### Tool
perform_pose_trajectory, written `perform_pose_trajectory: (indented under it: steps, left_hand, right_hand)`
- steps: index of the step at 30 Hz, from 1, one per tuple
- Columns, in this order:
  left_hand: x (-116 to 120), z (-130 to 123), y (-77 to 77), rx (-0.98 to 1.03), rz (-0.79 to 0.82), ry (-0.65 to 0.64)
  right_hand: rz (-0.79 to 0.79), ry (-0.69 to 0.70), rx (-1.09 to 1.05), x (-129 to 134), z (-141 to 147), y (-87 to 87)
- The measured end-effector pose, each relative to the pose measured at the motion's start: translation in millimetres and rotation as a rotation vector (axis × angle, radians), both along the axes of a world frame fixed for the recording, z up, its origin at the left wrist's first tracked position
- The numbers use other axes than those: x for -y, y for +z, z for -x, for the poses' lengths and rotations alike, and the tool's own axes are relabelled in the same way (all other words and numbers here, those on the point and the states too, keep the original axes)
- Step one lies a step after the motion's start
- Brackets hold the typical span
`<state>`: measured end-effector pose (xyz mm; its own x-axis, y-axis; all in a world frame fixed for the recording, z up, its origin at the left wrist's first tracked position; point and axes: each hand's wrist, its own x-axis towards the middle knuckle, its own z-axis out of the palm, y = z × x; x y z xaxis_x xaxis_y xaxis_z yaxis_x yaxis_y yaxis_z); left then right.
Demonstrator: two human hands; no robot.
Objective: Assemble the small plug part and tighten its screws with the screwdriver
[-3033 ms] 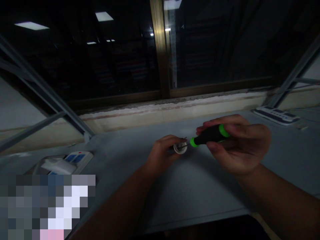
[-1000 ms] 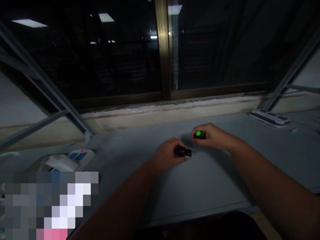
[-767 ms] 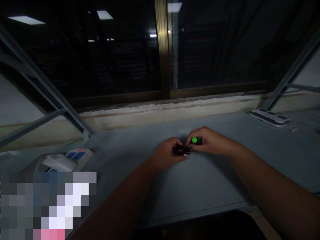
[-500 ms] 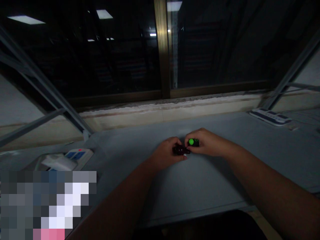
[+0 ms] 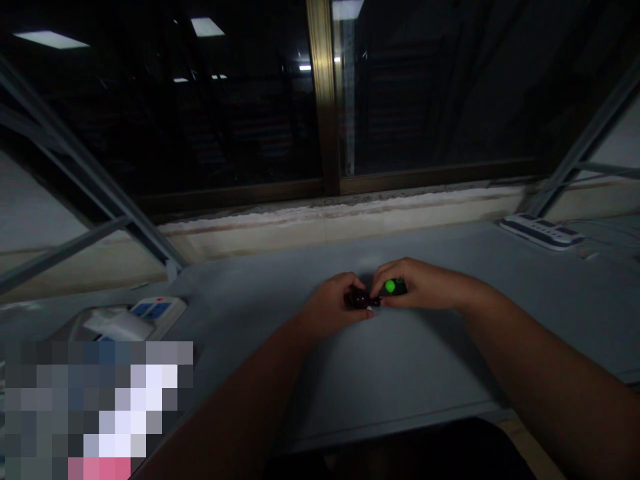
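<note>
Over the middle of the table, my left hand [image 5: 330, 303] is closed around a small dark-red glossy bottle-shaped object [image 5: 358, 298], its narrow end pointing right. A small white patch shows under it by my thumb. My right hand [image 5: 417, 283] is closed too, holding a short black object with a bright green round end [image 5: 391, 286] in the palm. The thumb and fingertips of that hand are at the narrow end of the dark-red object; whether they grip it, I cannot tell. Dim light hides finer detail.
A white power strip [image 5: 167, 310] with a plugged-in white adapter [image 5: 120, 323] lies at the left. Another power strip [image 5: 543, 232] sits at the back right. Grey metal struts [image 5: 85, 167] rise on both sides before a dark window. The lower left corner is pixelated.
My right hand has shifted slightly right, carrying the black object with the green end, and more of the dark-red object's narrow end shows. My left hand stays nearly still.
</note>
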<state>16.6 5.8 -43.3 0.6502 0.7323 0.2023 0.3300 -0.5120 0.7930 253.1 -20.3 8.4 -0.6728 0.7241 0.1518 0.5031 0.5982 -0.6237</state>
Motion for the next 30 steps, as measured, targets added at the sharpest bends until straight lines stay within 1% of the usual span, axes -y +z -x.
perform_pose_trajectory:
  steps: [2, 4, 5, 7, 8, 9, 10, 11, 13, 14, 15, 18, 21, 23, 26, 30]
  left_hand:
    - [1, 0, 0.6, -0.016, -0.007, 0.011]
    - [2, 1, 1.9, -0.035, -0.009, 0.024]
    - [2, 2, 3.0, -0.039, -0.006, 0.023]
    - [4, 2, 5.9, -0.038, -0.006, 0.004]
    - [5, 2, 7.7, -0.036, -0.016, -0.008]
    - [6, 2, 9.7, -0.034, -0.037, -0.023]
    - [7, 2, 11.9, -0.032, -0.069, -0.040]
    - [8, 1, 14.1, -0.032, -0.106, -0.063]
    - [10, 0, 17.9, -0.036, -0.171, -0.119]
    - [11, -1, 19.4, -0.037, -0.192, -0.145]
    - [12, -2, 20.4, -0.039, -0.203, -0.164]
    - [15, -5, 21.8, -0.046, -0.197, -0.169]
    - [16, -7, 21.9, -0.056, -0.164, -0.155]
    - [16, -8, 21.6, -0.055, -0.150, -0.145]
    - [16, -8, 20.4, -0.051, -0.138, -0.126]
    - [15, -7, 18.6, -0.054, -0.123, -0.117]
  right_hand:
    - [0.026, 0.006, -0.010, 1, -1, 2.6]
    - [0.017, -0.022, -0.033, 3, -3, 6.4]
    - [-0.015, -0.058, -0.058, 3, -4, 8.6]
    - [-0.123, -0.185, -0.170, 5, -7, 13.8]
    - [-0.177, -0.269, -0.277, 5, -9, 16.7]
    - [-0.213, -0.351, -0.435, 6, -11, 19.8]
    - [-0.223, -0.411, -0.639, 7, -13, 23.1]
    - [-0.208, -0.443, -0.859, 8, -15, 26.4]
    - [-0.132, -0.425, -1.234, 11, -15, 32.4]
    - [-0.094, -0.394, -1.351, 12, -14, 34.7]
    - [-0.058, -0.366, -1.409, 13, -13, 36.2]
    - [-0.010, -0.356, -1.413, 15, -3, 36.2]
    - [-0.005, -0.370, -1.362, 16, 9, 32.3]
    - [-0.002, -0.346, -1.367, 17, 14, 30.2]
    - [0.013, -0.322, -1.423, 18, 16, 29.8]
    - [0.012, -0.351, -1.438, 18, 13, 31.2]
